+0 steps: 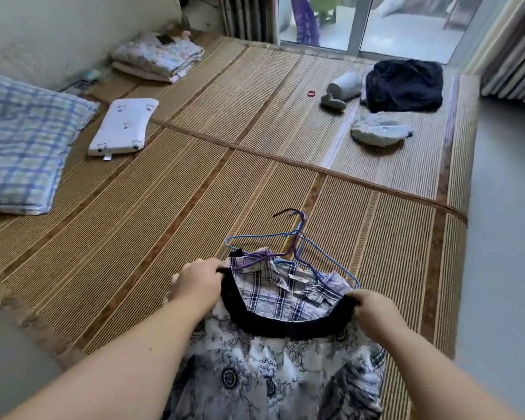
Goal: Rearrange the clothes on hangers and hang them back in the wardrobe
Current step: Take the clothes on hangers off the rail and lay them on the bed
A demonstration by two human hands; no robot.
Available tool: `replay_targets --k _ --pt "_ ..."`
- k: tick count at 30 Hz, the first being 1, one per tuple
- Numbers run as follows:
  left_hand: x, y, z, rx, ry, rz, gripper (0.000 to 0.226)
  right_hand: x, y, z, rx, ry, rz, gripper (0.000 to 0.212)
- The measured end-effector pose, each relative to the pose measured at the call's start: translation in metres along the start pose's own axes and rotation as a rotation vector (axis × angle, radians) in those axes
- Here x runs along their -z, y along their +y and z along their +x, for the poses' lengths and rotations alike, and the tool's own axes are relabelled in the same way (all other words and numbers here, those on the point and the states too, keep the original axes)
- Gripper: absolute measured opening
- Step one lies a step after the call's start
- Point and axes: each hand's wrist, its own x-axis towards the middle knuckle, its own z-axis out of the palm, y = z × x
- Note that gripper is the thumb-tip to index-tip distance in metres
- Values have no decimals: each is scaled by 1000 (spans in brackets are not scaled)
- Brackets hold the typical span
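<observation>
Skirt [270, 377]: gripped at black waistband [285, 326] ends by left hand [199, 281] and right hand [373, 310], both clenched round it; held over plaid shirt [273, 295] and hangers [297, 237] lying on mat [134, 222].

A woven straw mat [194, 183] in brown and tan stripes is spread across most of the view, bordered on the right by a smooth grey floor [503, 237]. At the left edge a blue plaid pillow [22, 140] is laid on the mat, with a small white pillow [123, 125] just beside it and a stack of folded floral bedding [158, 57] set farther back against a pale wall [58, 34]. Toward the far right, a red hair band [311, 93], a pale rolled cloth [344, 85], a dark navy fabric bundle [403, 85] and a light grey bundle [379, 133] are scattered near a glass sliding door [406, 31], which is flanked by a striped curtain [512, 56].
</observation>
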Motion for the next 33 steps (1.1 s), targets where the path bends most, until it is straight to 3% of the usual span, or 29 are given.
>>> replay_targets --k 6,13,20,27,33 --pt "-6 4 -13 -61 -63 -32 59 -14 -11 4 102 28 50 66" --pt "56 -21 -93 -119 -22 -103 60 -32 -116 -67 549 -34 -266 44" --pt "164 -107 -198 -50 248 -56 56 -83 -263 -182 1079 -143 -417 43" --pt "255 -236 -353 209 614 -12 56 -169 -381 -342 1525 -249 -510 44" --pt "300 -323 -507 418 842 93 52 -239 -432 -500 1800 -346 -470 43"
